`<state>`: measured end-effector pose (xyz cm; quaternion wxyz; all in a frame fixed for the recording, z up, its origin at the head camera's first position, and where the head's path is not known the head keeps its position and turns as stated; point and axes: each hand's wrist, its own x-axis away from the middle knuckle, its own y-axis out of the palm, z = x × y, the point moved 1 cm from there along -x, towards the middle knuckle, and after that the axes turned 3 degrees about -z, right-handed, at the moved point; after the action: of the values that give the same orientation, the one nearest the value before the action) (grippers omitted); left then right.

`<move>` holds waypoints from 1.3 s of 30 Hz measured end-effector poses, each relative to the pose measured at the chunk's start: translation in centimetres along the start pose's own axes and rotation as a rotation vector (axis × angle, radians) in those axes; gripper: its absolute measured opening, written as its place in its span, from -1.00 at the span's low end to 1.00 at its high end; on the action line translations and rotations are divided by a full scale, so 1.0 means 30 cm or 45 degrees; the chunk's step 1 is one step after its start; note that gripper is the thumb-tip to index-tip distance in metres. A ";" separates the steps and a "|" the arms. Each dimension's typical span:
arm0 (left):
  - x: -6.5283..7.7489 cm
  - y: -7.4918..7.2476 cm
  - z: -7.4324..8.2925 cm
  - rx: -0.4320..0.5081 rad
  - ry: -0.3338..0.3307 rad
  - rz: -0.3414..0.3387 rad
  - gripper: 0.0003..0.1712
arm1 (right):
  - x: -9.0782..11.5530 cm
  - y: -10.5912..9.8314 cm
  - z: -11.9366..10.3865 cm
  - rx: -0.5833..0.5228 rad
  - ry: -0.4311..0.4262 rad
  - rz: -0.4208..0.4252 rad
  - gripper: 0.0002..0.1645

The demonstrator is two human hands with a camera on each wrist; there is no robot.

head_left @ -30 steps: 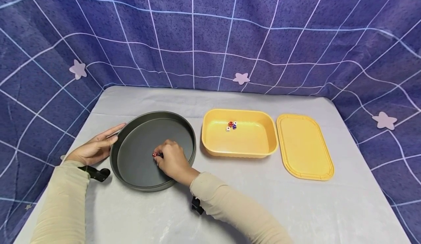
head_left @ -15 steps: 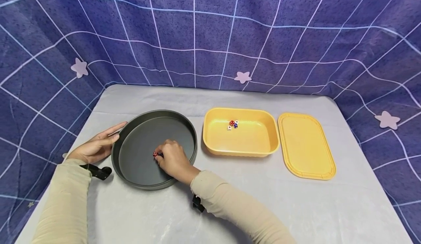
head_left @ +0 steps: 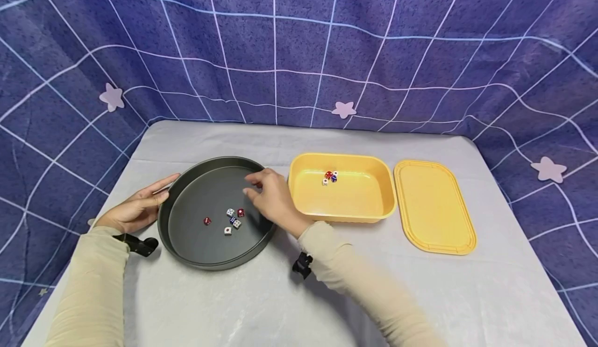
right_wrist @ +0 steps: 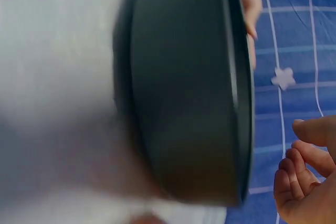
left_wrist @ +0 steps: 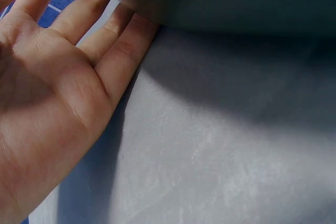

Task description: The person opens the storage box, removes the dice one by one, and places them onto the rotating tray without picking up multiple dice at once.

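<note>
A round dark grey pan (head_left: 193, 253) stands on the left of the table. My left hand (head_left: 135, 209) rests against its left side, thumb at the rim and the other fingers fairly straight along the outer wall. Several small dice lie in the pan: a red die (head_left: 207, 221) apart on the left, another red die (head_left: 240, 212), a blue die (head_left: 232, 220) and white dice (head_left: 228, 231). My right hand (head_left: 275, 196) hovers over the pan's right rim. In the right wrist view its thumb and loosely bent fingers (right_wrist: 294, 179) are apart, with nothing seen between them.
Right of the pan is a yellow rectangular container (head_left: 359, 196) with several red, white and blue dice (head_left: 328, 175) inside. A flat yellow lid (head_left: 434, 209) lies beside it. Behind the pale tablecloth (head_left: 210, 310) hangs a blue gridded curtain (head_left: 299, 51).
My right hand has let go of the dice it covered in the pan and moved up and right to the rim. The dice now lie spread in view. My left hand stays at the pan.
</note>
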<state>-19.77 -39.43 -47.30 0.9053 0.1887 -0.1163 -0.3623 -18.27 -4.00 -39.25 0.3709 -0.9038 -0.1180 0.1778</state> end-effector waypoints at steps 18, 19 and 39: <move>0.005 0.000 -0.004 -0.014 -0.006 0.008 -0.36 | 0.010 -0.244 0.295 -0.040 0.261 0.211 -0.71; 0.005 0.000 -0.004 -0.014 -0.005 0.007 -0.36 | 0.014 -0.252 0.312 -0.043 0.292 0.217 -0.70; 0.000 -0.002 -0.001 0.013 0.006 -0.018 -0.35 | 0.075 -0.279 0.513 0.029 0.604 0.179 -0.79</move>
<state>-19.79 -39.48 -47.36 0.9020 0.1952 -0.1147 -0.3677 -23.21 12.29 -44.01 0.3851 -0.9220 0.0377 -0.0126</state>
